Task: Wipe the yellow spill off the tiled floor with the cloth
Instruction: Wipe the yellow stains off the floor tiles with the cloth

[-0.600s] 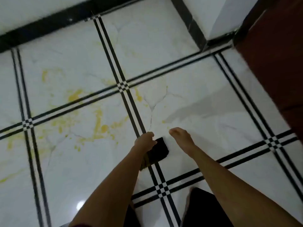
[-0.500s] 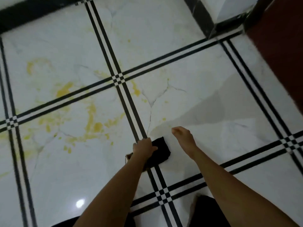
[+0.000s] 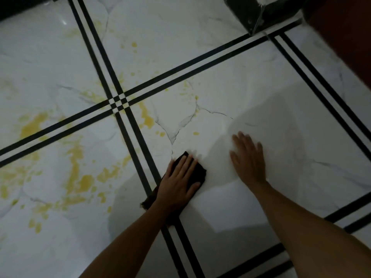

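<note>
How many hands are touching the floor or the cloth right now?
2. The left hand lies flat on the dark cloth, pressing it onto the tiled floor. The right hand rests flat on bare tile just right of it. None looks hidden.

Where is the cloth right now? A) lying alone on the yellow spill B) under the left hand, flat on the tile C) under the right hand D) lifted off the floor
B: the left hand lies flat on the dark cloth beside the black tile lines, while the right hand rests bare on the floor; the spill lies further left, untouched by the cloth.
</note>
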